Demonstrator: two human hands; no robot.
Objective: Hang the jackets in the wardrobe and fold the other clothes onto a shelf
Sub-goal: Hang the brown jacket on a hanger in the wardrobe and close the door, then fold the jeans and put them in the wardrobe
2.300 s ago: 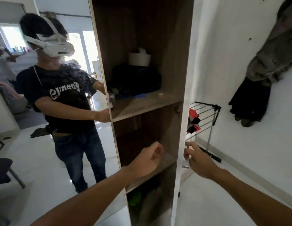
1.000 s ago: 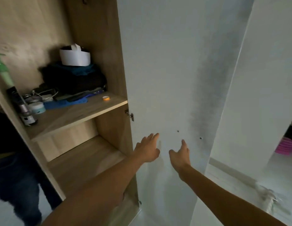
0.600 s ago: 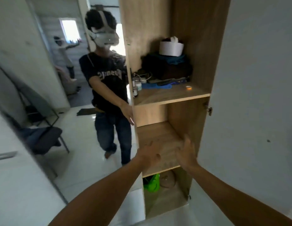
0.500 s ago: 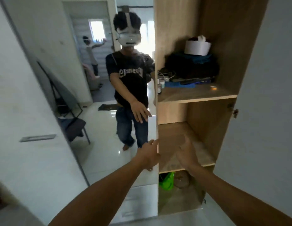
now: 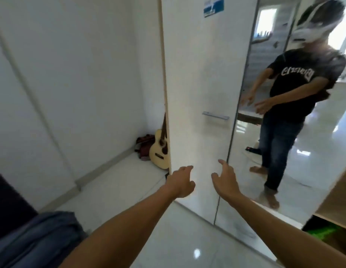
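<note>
Blue-grey cloth (image 5: 38, 240), perhaps a garment though I cannot tell, lies bunched at my lower left, nearest to me, on the glossy white floor (image 5: 178, 244). Both my bare forearms reach forward over that floor. My left hand (image 5: 181, 180) is loosely spread and holds nothing. My right hand (image 5: 224, 178) is spread too, thumb out, holding nothing. Both hover just in front of the white wardrobe door (image 5: 199, 84), not touching it as far as I can tell. The door has a metal handle (image 5: 215, 115) higher up and a blue sticker (image 5: 213, 6) near its top. Right of the door is a mirror (image 5: 284, 132) showing my reflection, blurred. At the far right edge, a wooden shelf (image 5: 336, 202) of the open wardrobe section shows, with something green (image 5: 323, 232) beneath. Furthest back, a guitar (image 5: 160, 151) leans in the corner left of the wardrobe.
</note>
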